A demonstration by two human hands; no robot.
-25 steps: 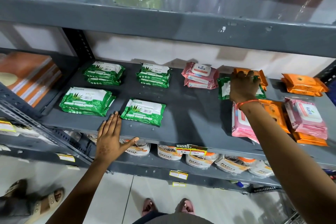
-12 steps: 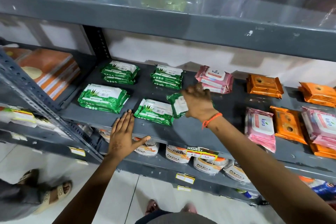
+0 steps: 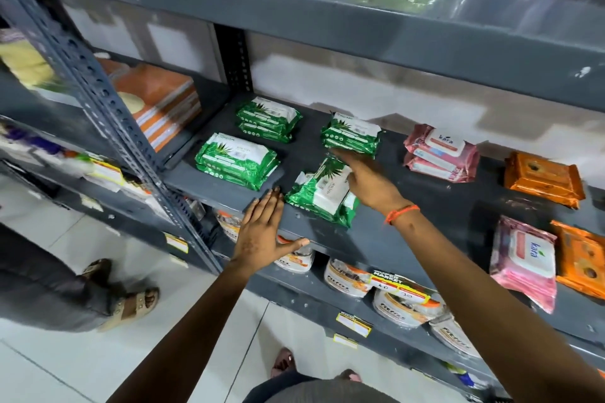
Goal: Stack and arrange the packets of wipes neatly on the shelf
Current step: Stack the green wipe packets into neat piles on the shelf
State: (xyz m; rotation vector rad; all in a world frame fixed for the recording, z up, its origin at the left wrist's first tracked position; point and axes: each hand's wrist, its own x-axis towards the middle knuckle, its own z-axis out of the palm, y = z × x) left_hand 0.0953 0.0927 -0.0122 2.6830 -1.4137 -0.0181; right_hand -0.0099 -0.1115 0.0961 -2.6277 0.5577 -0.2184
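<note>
Change: half a second ago the right hand carried a green packet toward the front green pile; that packet now lies on top of the pile, and the hand has opened over it.
Left hand [image 3: 262,232]: flat and released, palm down on the front lip of the shelf [image 3: 409,239], holding nothing, same place as before, fingertips just beside the front pile.
Back-left green stack [image 3: 266,119]: long axis runs left to right, parallel to the shelf edge.
Front-left green stack [image 3: 235,162]: same left-right lie.
Front green pile [image 3: 320,195]: top packet skewed, its long axis running diagonally, far end turned toward the back right.
Right hand [image 3: 370,181]: fingers spread and loose, resting against the top packet's right side, index tip reaching the back-middle green stack [image 3: 352,134].
Pink packets [image 3: 440,152]: stacked at the back, right of the green ones.
Orange packets [image 3: 543,178]: farther right.
</note>
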